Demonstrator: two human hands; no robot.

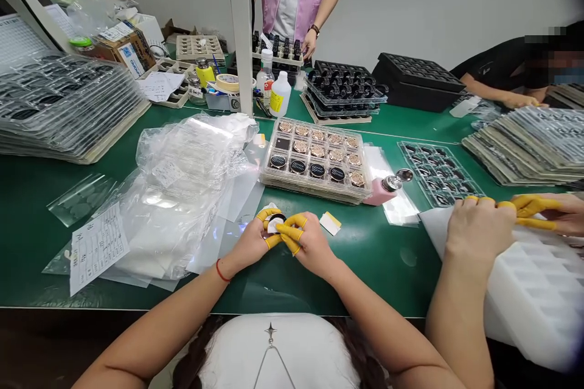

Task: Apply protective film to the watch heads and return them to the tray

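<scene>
My left hand (pixel 253 239) and my right hand (pixel 306 240) meet over the green table (pixel 374 255), both with yellow finger cots. Together they pinch a small round black disc with a white piece of film or wipe (pixel 275 223) on it. The left wrist carries a red string. A clear tray (pixel 317 158) of round gold and black discs lies just beyond my hands. A small white and yellow tab (pixel 330 222) rests right of my right hand.
Crumpled plastic bags (pixel 182 182) and a printed sheet (pixel 97 246) lie at left, stacked clear trays (pixel 59 106) far left. A pink dispenser bottle (pixel 383 189) stands by the tray. A co-worker's hands (pixel 483 225) at right handle a white foam tray (pixel 538 292). Other people stand opposite.
</scene>
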